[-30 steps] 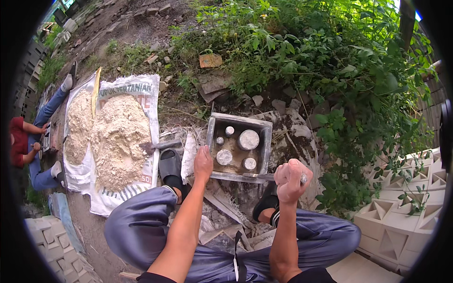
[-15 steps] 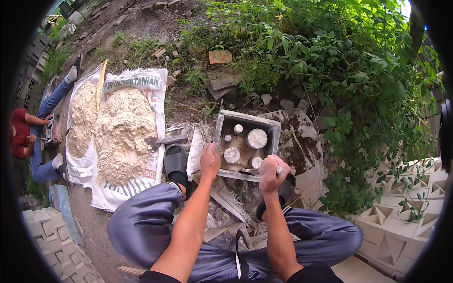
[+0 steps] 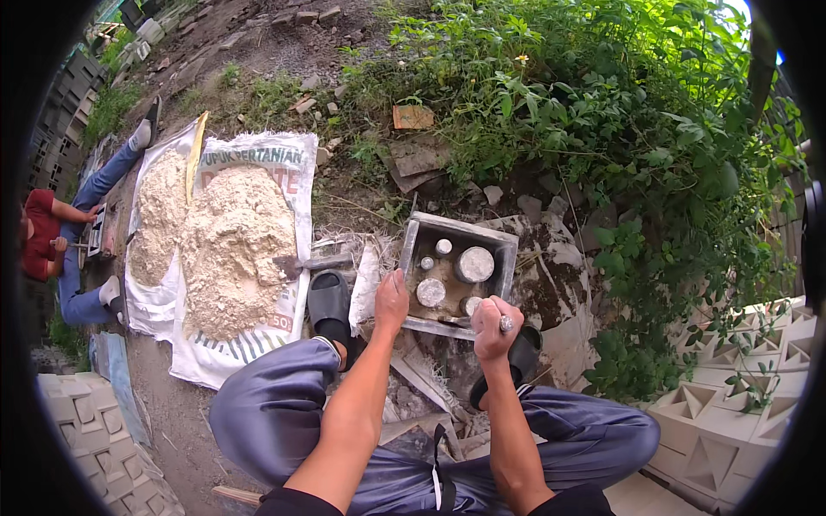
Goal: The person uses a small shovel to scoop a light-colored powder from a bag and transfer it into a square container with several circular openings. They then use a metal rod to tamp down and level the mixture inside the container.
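Note:
A square grey box mold [image 3: 460, 230] stands on the ground between my feet, with sandy material on its floor. Inside it several round grey-white cylinders stand upright, the widest one [image 3: 475, 265] toward the right wall. My left hand [image 3: 391, 303] lies along the mold's near left corner, fingers stretched out and together. At the near right corner my right hand [image 3: 494, 331] is closed in a fist around a tool handle with a round metal end [image 3: 506, 323]. The tool's working end is mostly hidden by the fist and the mold's near wall.
To the left, pale powder [image 3: 237, 241] is heaped on white woven sacks [image 3: 301, 185]; a trowel [image 3: 327, 261] rests at its edge. Beyond sits another person [image 3: 45, 228]. Green plants [image 3: 637, 155] grow at the right, above patterned cream blocks [image 3: 714, 439].
The whole view has shifted slightly, so the scene sits a little lower and farther right. Both hands stay at the mold's near corners, the right fist still around the handle.

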`<action>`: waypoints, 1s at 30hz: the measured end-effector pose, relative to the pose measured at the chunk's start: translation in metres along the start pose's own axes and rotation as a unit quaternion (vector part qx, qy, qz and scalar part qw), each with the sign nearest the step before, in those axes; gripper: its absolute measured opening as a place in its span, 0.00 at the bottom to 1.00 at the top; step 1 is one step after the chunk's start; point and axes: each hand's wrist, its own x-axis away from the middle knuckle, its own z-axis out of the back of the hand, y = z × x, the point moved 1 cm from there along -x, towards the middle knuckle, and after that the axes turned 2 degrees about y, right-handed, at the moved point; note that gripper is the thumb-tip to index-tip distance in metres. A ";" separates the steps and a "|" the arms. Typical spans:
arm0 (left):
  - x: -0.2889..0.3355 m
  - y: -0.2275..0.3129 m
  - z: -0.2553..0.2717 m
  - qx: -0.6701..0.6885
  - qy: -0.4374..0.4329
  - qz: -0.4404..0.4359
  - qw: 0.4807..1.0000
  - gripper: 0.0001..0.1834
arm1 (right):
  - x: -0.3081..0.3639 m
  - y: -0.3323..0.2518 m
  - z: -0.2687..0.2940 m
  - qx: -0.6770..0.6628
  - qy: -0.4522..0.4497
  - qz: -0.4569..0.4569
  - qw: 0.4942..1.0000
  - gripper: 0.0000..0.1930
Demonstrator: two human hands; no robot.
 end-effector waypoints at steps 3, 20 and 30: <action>0.000 0.000 0.002 -0.013 0.006 -0.001 1.000 0.22 | -0.003 -0.007 -0.005 -0.012 -0.018 -0.011 1.000 0.18; -0.013 0.006 0.014 -0.079 -0.107 0.164 0.978 0.40 | -0.021 -0.074 -0.019 -0.046 -0.023 -0.052 0.997 0.20; -0.012 0.011 0.011 -0.132 -0.087 0.151 0.976 0.36 | -0.023 -0.050 0.007 -0.108 0.023 -0.083 0.990 0.19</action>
